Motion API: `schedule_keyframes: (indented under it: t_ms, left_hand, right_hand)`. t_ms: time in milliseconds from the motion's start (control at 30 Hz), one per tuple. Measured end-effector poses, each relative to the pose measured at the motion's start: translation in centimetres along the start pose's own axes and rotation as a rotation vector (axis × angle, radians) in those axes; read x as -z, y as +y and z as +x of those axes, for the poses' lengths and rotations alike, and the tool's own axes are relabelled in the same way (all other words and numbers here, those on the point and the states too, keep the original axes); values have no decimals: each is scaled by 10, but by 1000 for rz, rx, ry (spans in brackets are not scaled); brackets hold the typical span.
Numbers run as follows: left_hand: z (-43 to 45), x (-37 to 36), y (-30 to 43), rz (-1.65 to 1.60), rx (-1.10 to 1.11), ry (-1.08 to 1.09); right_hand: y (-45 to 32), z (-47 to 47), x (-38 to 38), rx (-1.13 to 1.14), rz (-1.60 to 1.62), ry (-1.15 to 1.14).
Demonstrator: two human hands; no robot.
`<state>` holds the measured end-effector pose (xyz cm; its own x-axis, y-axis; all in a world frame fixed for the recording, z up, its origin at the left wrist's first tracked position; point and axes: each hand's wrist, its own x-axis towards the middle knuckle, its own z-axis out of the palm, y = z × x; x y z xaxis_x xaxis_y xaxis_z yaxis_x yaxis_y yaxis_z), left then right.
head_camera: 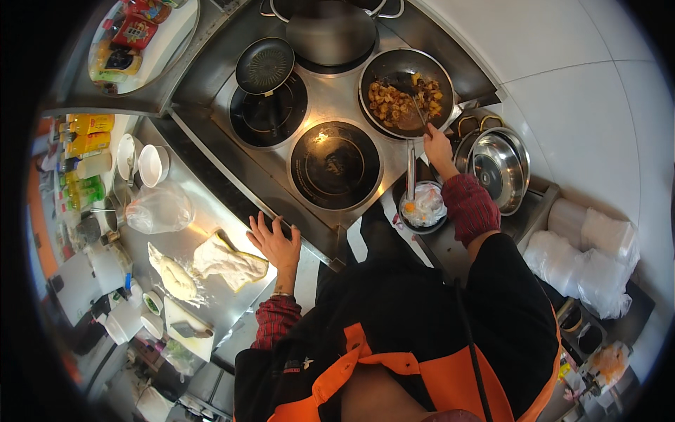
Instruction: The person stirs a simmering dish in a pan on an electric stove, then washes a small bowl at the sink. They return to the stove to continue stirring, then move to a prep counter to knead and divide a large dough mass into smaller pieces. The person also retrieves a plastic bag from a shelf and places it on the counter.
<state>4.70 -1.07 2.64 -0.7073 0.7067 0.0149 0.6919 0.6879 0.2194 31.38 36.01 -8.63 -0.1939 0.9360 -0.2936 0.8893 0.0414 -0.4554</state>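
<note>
My right hand [439,150] grips the handle of a cooking utensil [419,108], whose working end sits among the food in a dark frying pan [372,118]. Browned, chopped food [390,103] in sauce lies spread over the pan's bottom. The pan rests on the far right hob, its metal handle [411,171] pointing towards me. My left hand [278,243] has its fingers spread and holds nothing; the fingertips are at the steel front edge of the stove. A floured cloth [227,261] lies on the steel counter beside that hand.
A bare hob plate [336,164] is nearest me. Behind stand a small frying pan [265,66] and a large pot [331,31]. Steel bowls [501,169] stand at right, near a bowl with a plastic bag [423,205]. Dough [174,274] and a cleaver [190,329] on a cutting board lie left.
</note>
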Motion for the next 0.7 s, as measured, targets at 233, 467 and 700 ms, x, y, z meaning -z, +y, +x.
schedule_keyframes:
  t_ms: [233, 467, 700]
  left_hand:
    - [0, 1, -1, 19, -27, 22]
    - [0, 2, -1, 13, -19, 13]
    - [-1, 1, -1, 26, 1, -17]
  right_hand:
    - [53, -17, 26, -127, 516, 10]
    - [21, -4, 11, -547, 1144, 7]
    - [6, -27, 4, -535, 1092, -109]
